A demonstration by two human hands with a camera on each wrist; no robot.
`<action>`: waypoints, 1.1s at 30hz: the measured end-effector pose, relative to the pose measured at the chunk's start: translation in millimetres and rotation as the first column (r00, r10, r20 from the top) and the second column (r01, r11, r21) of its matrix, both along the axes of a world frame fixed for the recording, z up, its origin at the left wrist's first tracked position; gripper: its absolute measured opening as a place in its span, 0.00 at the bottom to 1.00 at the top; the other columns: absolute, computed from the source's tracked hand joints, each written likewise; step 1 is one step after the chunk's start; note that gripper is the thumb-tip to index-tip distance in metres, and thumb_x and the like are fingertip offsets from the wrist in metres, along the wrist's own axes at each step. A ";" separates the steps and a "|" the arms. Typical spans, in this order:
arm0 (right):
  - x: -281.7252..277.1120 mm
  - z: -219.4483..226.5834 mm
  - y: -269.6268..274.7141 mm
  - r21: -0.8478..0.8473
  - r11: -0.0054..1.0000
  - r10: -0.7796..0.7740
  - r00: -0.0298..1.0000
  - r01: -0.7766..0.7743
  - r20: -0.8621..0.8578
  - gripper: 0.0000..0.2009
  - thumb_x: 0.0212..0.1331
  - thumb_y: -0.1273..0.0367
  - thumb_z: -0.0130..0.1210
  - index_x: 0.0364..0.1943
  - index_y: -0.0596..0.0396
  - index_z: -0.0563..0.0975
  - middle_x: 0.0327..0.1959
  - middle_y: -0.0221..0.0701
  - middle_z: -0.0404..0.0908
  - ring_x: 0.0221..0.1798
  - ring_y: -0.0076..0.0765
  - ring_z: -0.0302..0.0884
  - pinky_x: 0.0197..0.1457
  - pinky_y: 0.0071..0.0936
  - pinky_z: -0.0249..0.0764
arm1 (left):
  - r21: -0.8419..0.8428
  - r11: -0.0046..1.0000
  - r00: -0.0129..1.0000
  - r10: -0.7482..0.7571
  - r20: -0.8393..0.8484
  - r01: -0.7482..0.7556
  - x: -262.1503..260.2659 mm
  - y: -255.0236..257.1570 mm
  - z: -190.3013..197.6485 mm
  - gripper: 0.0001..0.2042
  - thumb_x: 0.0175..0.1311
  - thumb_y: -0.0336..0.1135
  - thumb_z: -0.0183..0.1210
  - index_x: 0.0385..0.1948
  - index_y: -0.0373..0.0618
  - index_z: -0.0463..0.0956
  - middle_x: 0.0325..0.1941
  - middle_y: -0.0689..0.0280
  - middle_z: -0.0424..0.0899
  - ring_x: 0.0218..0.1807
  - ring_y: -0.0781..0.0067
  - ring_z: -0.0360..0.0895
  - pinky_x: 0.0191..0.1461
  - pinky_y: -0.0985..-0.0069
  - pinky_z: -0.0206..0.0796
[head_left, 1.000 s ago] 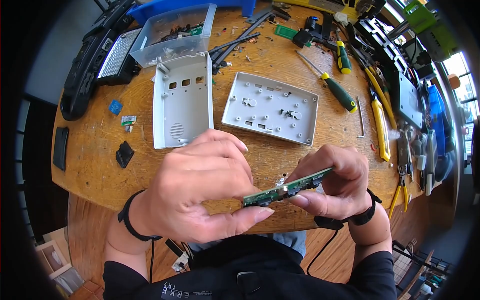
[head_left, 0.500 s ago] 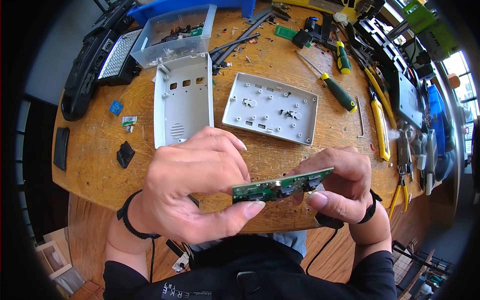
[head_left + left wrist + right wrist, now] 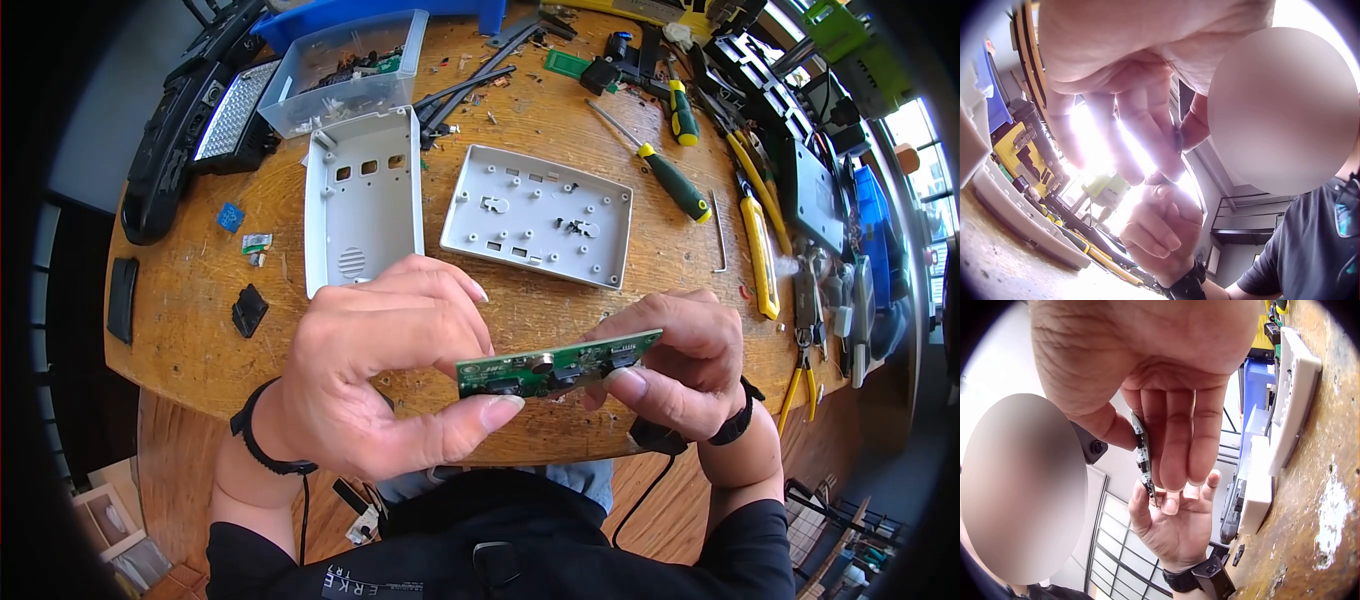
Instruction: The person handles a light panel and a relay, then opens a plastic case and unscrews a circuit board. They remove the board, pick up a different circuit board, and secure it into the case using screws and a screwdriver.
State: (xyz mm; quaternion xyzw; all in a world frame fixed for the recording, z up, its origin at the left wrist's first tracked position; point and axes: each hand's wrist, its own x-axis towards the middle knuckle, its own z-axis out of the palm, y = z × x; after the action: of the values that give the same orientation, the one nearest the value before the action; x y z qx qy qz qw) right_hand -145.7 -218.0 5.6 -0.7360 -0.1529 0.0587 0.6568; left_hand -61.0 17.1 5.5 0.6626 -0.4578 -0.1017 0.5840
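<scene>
A green circuit board (image 3: 590, 358) with several black components along it is held between both hands above the table's near edge. My left hand (image 3: 385, 365) pinches its left end, thumb on the component face. At the other end my right hand (image 3: 685, 360) pinches it, with the thumb over a black component. Seen from the right wrist, the board (image 3: 1142, 456) is nearly edge-on between thumb and fingers. Beyond the hands lie two pale plastic housing halves: an upright one (image 3: 375, 225) with square openings and a sideways one (image 3: 535, 220) with screw posts.
A clear bin (image 3: 300, 95) of scrap parts stands at the back left. To the right lie a green-handled screwdriver (image 3: 675, 185), a hex key (image 3: 719, 235) and a yellow utility knife (image 3: 760, 260). Small black pieces (image 3: 249, 310) lie on the left.
The board has tilted so that more of its component face shows, and its left end has moved left with my left hand. My right thumb has shifted along the lower edge.
</scene>
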 end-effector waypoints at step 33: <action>3.6 -9.6 5.0 0.018 0.997 -0.072 0.996 0.072 0.049 0.09 0.49 0.70 0.69 0.30 0.59 0.81 0.24 0.32 0.82 0.26 0.24 0.80 0.30 0.20 0.71 | 0.112 0.992 0.995 -0.059 0.081 0.050 -0.9 -2.3 -0.7 0.11 0.47 0.35 0.72 0.19 0.40 0.79 0.21 0.64 0.81 0.30 0.68 0.79 0.51 0.63 0.69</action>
State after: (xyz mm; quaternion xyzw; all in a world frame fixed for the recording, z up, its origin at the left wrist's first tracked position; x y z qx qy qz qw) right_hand -142.1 -213.1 -3.9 -0.7368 -0.1432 0.0152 0.6606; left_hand -62.0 14.8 4.8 0.6846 -0.4937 -0.1147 0.5239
